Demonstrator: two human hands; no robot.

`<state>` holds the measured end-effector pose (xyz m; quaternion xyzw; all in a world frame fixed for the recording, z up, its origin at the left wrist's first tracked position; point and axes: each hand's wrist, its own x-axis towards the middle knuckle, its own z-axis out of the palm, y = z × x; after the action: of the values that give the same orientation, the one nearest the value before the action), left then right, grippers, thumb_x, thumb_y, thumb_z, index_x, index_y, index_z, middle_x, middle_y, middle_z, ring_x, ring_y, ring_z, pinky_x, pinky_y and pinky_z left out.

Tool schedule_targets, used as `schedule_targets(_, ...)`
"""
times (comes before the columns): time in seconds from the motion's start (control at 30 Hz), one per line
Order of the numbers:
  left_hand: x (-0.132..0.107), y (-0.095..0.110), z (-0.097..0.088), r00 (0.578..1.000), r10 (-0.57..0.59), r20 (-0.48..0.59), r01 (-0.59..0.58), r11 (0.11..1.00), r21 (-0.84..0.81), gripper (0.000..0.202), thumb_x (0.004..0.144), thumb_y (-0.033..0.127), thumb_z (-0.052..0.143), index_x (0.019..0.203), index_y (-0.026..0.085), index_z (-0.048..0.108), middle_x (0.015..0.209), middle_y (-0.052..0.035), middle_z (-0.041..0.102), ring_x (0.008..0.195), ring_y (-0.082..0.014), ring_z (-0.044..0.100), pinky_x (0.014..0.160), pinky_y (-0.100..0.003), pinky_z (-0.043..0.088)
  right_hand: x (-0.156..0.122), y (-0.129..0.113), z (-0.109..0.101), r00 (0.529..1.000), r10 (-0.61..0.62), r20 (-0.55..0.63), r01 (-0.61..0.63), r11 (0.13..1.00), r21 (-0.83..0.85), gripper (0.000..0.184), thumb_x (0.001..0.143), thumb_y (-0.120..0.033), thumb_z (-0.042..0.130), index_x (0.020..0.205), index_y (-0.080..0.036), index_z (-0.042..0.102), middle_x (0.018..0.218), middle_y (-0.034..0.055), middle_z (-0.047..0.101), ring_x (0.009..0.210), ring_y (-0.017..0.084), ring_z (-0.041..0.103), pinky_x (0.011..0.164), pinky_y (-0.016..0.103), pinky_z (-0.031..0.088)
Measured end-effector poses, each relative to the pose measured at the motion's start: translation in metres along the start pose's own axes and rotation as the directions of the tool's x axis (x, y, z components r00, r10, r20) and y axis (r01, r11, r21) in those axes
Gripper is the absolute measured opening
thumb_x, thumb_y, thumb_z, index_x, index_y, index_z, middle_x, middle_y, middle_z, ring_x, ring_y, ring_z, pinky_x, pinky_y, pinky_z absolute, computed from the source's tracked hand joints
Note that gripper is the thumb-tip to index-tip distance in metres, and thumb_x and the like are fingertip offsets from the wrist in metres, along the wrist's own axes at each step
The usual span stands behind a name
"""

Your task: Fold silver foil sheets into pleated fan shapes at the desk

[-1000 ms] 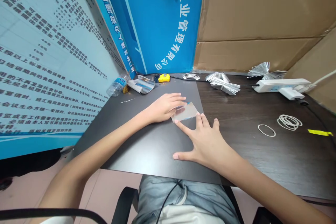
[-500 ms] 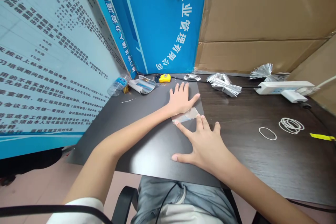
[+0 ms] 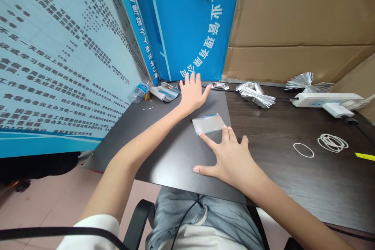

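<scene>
A small see-through plastic sheet [image 3: 209,124] lies flat on the dark grey mat [image 3: 175,152]. My right hand [image 3: 230,158] rests on the mat with its fingers spread, and its fingertips touch the near edge of the sheet. Beyond the sheet, apart from it, is my left hand [image 3: 192,94], its fingers stretched out and nothing in them. Behind those fingers a yellow object [image 3: 183,85] is almost wholly hidden.
Along the back are a plastic bottle [image 3: 138,92], a curled silvery packet [image 3: 164,91], a bundle of silver twist ties [image 3: 256,94] and a white power strip [image 3: 328,99]. White rubber bands [image 3: 333,143] lie on the right. Cardboard [image 3: 299,15] and printed panels [image 3: 181,19] enclose the desk.
My left hand has moved off the plastic sheet, away from me toward the back, uncovering the sheet and covering the yellow object. My right hand has stayed at the sheet's near edge.
</scene>
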<state>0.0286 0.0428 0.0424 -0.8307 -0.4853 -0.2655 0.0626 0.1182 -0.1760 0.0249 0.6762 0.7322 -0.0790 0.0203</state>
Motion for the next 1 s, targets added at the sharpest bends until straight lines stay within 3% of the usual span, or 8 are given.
schedule_targets(0.07, -0.013, 0.006, -0.003, 0.995, -0.09, 0.032, 0.09, 0.996, -0.024, 0.08, 0.106, 0.063, 0.024, 0.164, 0.008, 0.028, 0.171, -0.0248, 0.026, 0.161, -0.0428, 0.016, 0.126, -0.066, 0.018, 0.0, 0.0, -0.001, 1.0, -0.004, 0.0, 0.004, 1.0, 0.005, 0.118, 0.069, -0.098, 0.059, 0.167, -0.037, 0.032, 0.168, 0.0263, 0.029, 0.153, 0.063, 0.016, 0.106, 0.086, 0.019)
schedule_targets(0.23, -0.042, 0.014, 0.015, 0.995, 0.0, 0.097, 0.002, 1.0, -0.014, 0.084, 0.103, 0.069, 0.029, 0.165, 0.012, 0.029, 0.174, -0.0201, 0.021, 0.162, -0.0422, 0.014, 0.125, -0.07, 0.018, -0.002, 0.0, -0.001, 1.0, 0.002, 0.007, -0.002, 1.0, -0.015, 0.117, 0.07, -0.1, 0.056, 0.166, -0.037, 0.032, 0.167, 0.0278, 0.03, 0.153, 0.062, 0.018, 0.105, 0.085, 0.02)
schedule_targets(0.33, -0.041, 0.01, 0.024, 0.994, -0.053, 0.093, 0.052, 0.999, 0.011, 0.089, 0.101, 0.073, 0.031, 0.163, 0.009, 0.032, 0.174, -0.0238, 0.018, 0.161, -0.0464, 0.013, 0.123, -0.074, 0.018, -0.002, 0.0, 0.0, 1.0, -0.007, -0.01, 0.007, 1.0, -0.023, 0.118, 0.07, -0.101, 0.054, 0.166, -0.037, 0.032, 0.167, 0.0288, 0.031, 0.153, 0.062, 0.018, 0.105, 0.085, 0.021)
schedule_targets(0.5, -0.025, -0.004, 0.02, 0.999, 0.037, 0.038, -0.04, 0.997, 0.073, 0.087, 0.1, 0.073, 0.034, 0.161, 0.012, 0.038, 0.175, -0.0214, 0.018, 0.161, -0.0439, 0.012, 0.126, -0.069, 0.012, 0.0, 0.0, -0.004, 1.0, 0.01, -0.002, -0.01, 1.0, -0.017, 0.12, 0.067, -0.102, 0.054, 0.166, -0.038, 0.032, 0.168, 0.0285, 0.029, 0.153, 0.062, 0.02, 0.105, 0.083, 0.023)
schedule_targets(0.77, -0.02, -0.017, 0.018, 0.998, 0.036, 0.053, -0.038, 0.998, 0.046, 0.073, 0.101, 0.069, 0.041, 0.145, 0.012, 0.053, 0.157, -0.0258, 0.048, 0.149, -0.0426, 0.038, 0.121, -0.065, 0.027, -0.002, 0.001, -0.016, 1.0, -0.009, 0.018, 0.008, 0.999, 0.052, 0.117, 0.069, -0.101, 0.055, 0.165, -0.036, 0.037, 0.168, 0.0267, 0.03, 0.155, 0.061, 0.019, 0.111, 0.077, 0.026)
schedule_targets(0.83, -0.023, -0.014, 0.017, 0.994, 0.099, 0.035, -0.099, 0.995, 0.001, 0.064, 0.103, 0.064, 0.042, 0.139, 0.013, 0.057, 0.147, -0.0231, 0.057, 0.141, -0.0389, 0.046, 0.118, -0.059, 0.033, -0.004, 0.012, -0.027, 0.998, -0.053, 0.028, 0.049, 0.992, 0.119, 0.108, 0.077, -0.098, 0.049, 0.164, -0.036, 0.04, 0.165, 0.025, 0.039, 0.153, 0.056, 0.029, 0.112, 0.071, 0.032)
schedule_targets(0.93, -0.027, -0.011, 0.014, 0.989, 0.148, 0.003, -0.147, 0.981, -0.129, 0.052, 0.108, 0.055, 0.034, 0.127, 0.016, 0.063, 0.13, -0.015, 0.067, 0.127, -0.0312, 0.058, 0.11, -0.048, 0.042, -0.001, 0.041, -0.052, 0.994, -0.104, 0.038, 0.088, 0.947, 0.31, 0.084, 0.095, -0.087, 0.034, 0.162, -0.038, 0.043, 0.147, 0.0154, 0.063, 0.131, 0.041, 0.062, 0.106, 0.054, 0.047)
schedule_targets(1.0, -0.028, -0.011, 0.009, 0.992, 0.126, -0.014, -0.126, 0.959, -0.255, 0.052, 0.112, 0.046, 0.021, 0.117, 0.018, 0.065, 0.12, -0.0111, 0.07, 0.118, -0.0263, 0.062, 0.106, -0.042, 0.046, 0.011, 0.063, -0.069, 0.996, -0.092, 0.007, 0.082, 0.916, 0.394, 0.072, 0.101, -0.079, 0.029, 0.155, -0.038, 0.052, 0.132, 0.0093, 0.072, 0.119, 0.036, 0.069, 0.101, 0.048, 0.05)
